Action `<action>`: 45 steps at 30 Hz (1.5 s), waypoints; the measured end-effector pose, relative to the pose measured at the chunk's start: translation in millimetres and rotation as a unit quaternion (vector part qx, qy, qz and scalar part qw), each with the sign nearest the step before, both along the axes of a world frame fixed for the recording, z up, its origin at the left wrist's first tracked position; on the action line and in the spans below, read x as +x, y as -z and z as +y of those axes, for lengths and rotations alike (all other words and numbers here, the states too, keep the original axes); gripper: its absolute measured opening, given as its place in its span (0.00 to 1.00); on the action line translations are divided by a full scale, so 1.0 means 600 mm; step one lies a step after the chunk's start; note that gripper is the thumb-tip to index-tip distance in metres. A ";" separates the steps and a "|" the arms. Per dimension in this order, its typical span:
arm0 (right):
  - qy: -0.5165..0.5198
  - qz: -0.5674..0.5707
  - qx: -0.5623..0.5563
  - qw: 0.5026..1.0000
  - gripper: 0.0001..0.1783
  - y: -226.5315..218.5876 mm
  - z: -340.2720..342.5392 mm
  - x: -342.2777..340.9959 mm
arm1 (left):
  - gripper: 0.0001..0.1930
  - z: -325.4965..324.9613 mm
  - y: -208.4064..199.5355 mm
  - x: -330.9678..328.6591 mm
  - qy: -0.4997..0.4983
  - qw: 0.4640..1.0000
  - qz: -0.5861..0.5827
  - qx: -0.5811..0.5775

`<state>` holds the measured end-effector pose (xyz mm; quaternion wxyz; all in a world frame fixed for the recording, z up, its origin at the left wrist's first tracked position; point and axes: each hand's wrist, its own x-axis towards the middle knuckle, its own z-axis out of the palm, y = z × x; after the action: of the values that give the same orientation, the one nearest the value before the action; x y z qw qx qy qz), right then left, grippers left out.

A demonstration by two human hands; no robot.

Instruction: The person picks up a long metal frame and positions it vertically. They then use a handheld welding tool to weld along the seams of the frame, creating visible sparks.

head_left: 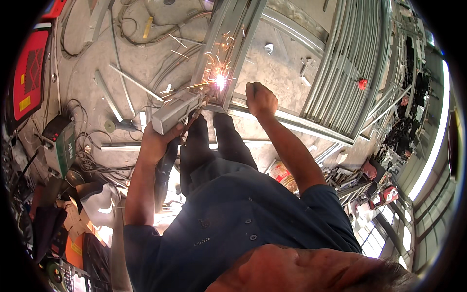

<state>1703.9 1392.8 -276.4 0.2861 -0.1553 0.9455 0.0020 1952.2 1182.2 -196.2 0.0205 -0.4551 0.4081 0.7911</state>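
My left hand [158,142] is wrapped round a boxy grey welding gun [176,113] with a thin copper-coloured nozzle. Bright light and orange sparks [220,82] burst at the gun's tip, on the corner of a silver metal frame [232,63]; the glare hides the joint itself. To the right of the sparks, my right hand [261,100] is clenched in a fist just over the frame's near bar [292,122]. Nothing shows sticking out of that fist. Whether it touches the bar I cannot tell.
Several metal tubes [340,63] lie side by side at the right. Cables [87,160] and loose metal strips [108,96] are strewn over the floor at the left. A green machine [60,146] and a red case [30,73] stand at the far left.
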 end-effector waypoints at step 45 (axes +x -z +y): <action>0.004 -0.011 0.007 1.000 0.27 -0.003 -0.003 -0.001 | 0.26 0.018 0.024 0.035 0.004 1.000 0.029 0.010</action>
<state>1703.4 1391.0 -274.4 0.2978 -0.1495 0.9428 0.0060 1973.0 1193.1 -210.4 0.0162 -0.4302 0.4021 0.8081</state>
